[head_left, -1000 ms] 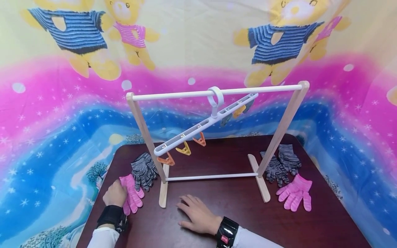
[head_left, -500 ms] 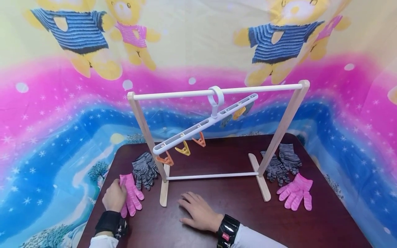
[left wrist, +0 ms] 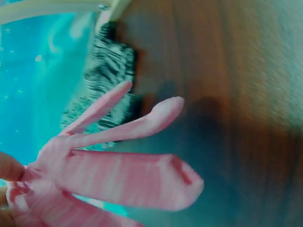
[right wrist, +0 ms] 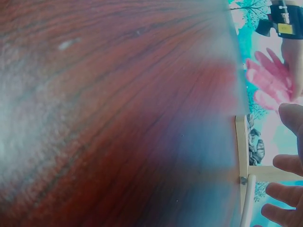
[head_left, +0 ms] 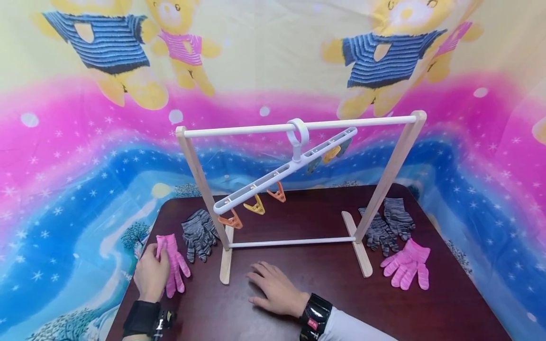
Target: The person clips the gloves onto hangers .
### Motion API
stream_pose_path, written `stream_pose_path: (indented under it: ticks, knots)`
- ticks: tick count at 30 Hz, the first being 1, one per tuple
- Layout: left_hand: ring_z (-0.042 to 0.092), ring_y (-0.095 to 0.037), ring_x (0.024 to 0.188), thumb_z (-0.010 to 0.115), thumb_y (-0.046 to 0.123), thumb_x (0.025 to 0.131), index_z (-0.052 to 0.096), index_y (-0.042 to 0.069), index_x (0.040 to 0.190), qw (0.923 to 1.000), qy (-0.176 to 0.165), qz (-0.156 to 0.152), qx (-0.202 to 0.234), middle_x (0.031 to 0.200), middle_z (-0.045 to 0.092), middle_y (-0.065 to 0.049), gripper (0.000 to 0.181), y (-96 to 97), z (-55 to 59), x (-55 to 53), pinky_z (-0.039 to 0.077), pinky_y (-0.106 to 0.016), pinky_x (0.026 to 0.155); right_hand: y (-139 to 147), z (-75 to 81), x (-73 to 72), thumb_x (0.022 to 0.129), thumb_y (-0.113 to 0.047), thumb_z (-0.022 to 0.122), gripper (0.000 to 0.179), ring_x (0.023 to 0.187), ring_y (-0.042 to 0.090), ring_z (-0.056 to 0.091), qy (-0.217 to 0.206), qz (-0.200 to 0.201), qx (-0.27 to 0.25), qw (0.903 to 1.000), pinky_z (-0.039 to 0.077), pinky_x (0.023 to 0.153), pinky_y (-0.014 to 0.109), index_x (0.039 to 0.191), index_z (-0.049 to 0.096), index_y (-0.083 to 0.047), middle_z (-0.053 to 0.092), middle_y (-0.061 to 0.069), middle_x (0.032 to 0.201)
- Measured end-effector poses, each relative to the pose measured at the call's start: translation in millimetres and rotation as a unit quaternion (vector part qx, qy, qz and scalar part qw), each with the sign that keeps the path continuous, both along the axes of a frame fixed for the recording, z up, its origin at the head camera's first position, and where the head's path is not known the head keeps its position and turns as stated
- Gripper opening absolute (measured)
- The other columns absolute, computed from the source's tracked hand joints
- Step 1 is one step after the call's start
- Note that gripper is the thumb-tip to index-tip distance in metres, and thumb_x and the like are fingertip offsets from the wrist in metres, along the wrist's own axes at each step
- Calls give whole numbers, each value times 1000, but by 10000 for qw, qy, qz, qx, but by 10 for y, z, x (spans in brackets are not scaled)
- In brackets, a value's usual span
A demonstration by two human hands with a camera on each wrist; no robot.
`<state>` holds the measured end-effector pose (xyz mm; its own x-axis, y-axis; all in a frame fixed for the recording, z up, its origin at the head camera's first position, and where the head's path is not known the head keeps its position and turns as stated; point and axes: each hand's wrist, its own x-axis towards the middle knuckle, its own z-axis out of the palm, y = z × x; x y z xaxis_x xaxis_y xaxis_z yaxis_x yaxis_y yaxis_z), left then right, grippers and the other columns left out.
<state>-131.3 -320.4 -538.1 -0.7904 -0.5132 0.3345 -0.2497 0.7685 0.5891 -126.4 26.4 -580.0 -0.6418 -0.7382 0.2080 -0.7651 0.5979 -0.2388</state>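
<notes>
My left hand point(head_left: 151, 273) pinches a pink glove point(head_left: 174, 270) near its cuff, at the left side of the table. In the left wrist view the pink glove point(left wrist: 118, 179) hangs from the thumb and fingers, its own fingers spread and raised off the table. Flat on the table in front of the rack, my right hand point(head_left: 279, 291) rests with straight fingers and holds nothing. Behind the pink glove lies a grey-black striped glove point(head_left: 200, 237). A white clip hanger point(head_left: 283, 173) hangs slanted from the rack's top bar, with several coloured clips point(head_left: 254, 206) along it.
The wooden rack point(head_left: 386, 180) with white rods stands mid-table. Its left foot point(head_left: 226, 265) lies between my hands. On the right are two more grey-black gloves point(head_left: 396, 220) and another pink glove point(head_left: 406, 265). A printed cloth point(head_left: 264, 71) backs the table point(head_left: 341, 308).
My left hand has taken the pink glove by the cuff and drawn it slightly left and up. The right hand has barely moved. The hanger sways a little.
</notes>
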Motion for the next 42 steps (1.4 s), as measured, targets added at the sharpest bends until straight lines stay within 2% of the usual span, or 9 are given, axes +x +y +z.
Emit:
stream_pose_path:
  ticks: [3, 6, 10, 16, 20, 26, 29, 35, 42]
  knots:
    - [64, -52, 81, 57, 22, 100, 65, -1, 113, 9998, 217, 28, 23, 87, 68, -26, 28, 59, 72, 25, 42, -59, 60, 14, -7, 5, 95, -51, 63, 58, 138, 28, 49, -37, -16, 17, 10000, 44, 110, 47, 141, 55, -18, 54, 9, 146]
    - [62, -44, 70, 58, 21, 99, 66, 0, 111, 9990, 446, -41, 40, 77, 65, -22, 25, 129, 133, 51, 37, -47, 53, 25, -9, 13, 94, -50, 64, 58, 138, 29, 49, -83, -44, -34, 10000, 44, 111, 48, 142, 55, -16, 54, 10, 146]
    - [59, -35, 62, 60, 18, 97, 67, 0, 108, 9972, 721, -200, 29, 72, 64, -18, 22, 227, 201, 90, 33, -34, 52, 40, 6, 13, 94, -48, 65, 59, 137, 30, 50, -102, -90, -114, 9998, 44, 110, 49, 142, 55, -16, 55, 10, 146]
    - [61, -33, 63, 63, 15, 96, 68, 0, 108, 9942, 1015, -356, -49, 77, 69, -19, 19, 351, 299, 123, 35, -33, 52, 86, 59, -50, 95, -48, 64, 59, 137, 28, 51, -122, -126, -42, 9998, 44, 111, 48, 143, 54, -17, 56, 8, 145]
    - [62, -30, 62, 65, 15, 96, 68, 1, 106, 9929, 1091, -461, -102, 76, 69, -16, 17, 434, 354, 124, 36, -33, 53, 127, 80, -107, 95, -49, 64, 59, 137, 27, 52, -131, -164, 14, 9998, 43, 112, 47, 143, 54, -17, 57, 7, 144]
    - [47, -7, 55, 68, 14, 94, 70, 3, 104, 9905, 1247, -586, -43, 72, 66, -11, 14, 506, 381, 131, 33, -27, 51, 149, 106, -153, 94, -49, 65, 57, 136, 28, 53, -65, -294, 1, 9995, 44, 111, 47, 141, 57, -17, 59, 7, 142]
    - [43, -1, 55, 70, 13, 92, 70, 4, 102, 9891, 1321, -649, 49, 72, 67, -10, 13, 543, 390, 135, 32, -22, 51, 149, 127, -169, 93, -49, 66, 54, 133, 28, 55, 4, -461, -55, 9989, 45, 109, 46, 137, 60, -17, 61, 7, 140]
    - [45, 1, 57, 73, 12, 91, 71, 3, 100, 9868, 1335, -893, 213, 73, 69, -10, 13, 702, 460, 148, 33, -17, 52, 174, 181, -197, 94, -48, 65, 56, 135, 30, 54, -225, -825, -148, 9962, 45, 109, 49, 137, 61, -12, 60, 10, 142]
    - [45, -3, 58, 75, 9, 89, 70, 4, 101, 9829, 1394, -1184, 210, 72, 65, -7, 14, 890, 504, 155, 33, -16, 54, 199, 233, -235, 96, -47, 64, 57, 137, 37, 52, -332, -822, -316, 9956, 42, 113, 53, 139, 59, -10, 57, 15, 146]
